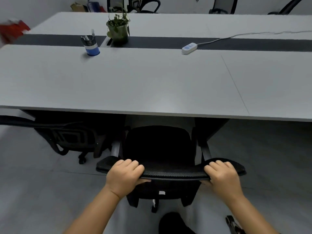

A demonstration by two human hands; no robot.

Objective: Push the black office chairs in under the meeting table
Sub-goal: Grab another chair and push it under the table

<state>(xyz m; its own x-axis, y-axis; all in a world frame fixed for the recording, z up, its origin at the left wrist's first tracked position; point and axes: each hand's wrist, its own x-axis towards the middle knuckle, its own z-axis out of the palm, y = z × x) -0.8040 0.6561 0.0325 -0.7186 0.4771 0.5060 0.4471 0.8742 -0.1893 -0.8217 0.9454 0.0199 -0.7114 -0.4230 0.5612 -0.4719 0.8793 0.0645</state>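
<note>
A black office chair [158, 146] stands right in front of me, its seat facing the grey meeting table [152, 85]. The front of the seat is near the table's near edge, and the armrests reach under it. My left hand [124, 176] grips the left part of the chair's curved mesh backrest top. My right hand [222, 176] grips the right part of the same backrest top. A second black chair [67, 137] sits to the left, mostly tucked beneath the table.
On the table stand a blue pen cup [91, 45], a potted plant [118, 28] and a white power strip [189, 48] with its cable running right. More black chairs [143, 5] line the far side. Grey floor lies on both sides of my chair.
</note>
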